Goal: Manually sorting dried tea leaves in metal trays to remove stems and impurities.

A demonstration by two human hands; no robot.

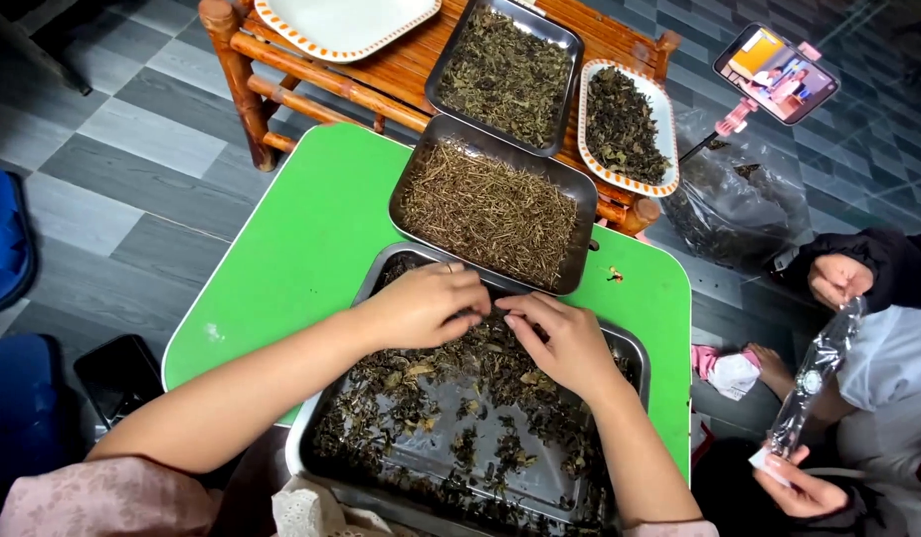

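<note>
on the green bench (281,249), head view: metal tray (635,353) of dark dried leaves (460,383), near edge toward the person for reach. left hand (426,303) and right hand (565,343) palm-down, side by side at the far pile, fingers curled narrow, pinching leaves. tray of sorted stems (490,209) just beyond.

One head view, looking steeply down.
We look from above and close over our forearms onto the green tabletop (301,239), facing forward toward the bamboo rack (381,85); grey floor tiles (132,169) frame it.
</note>
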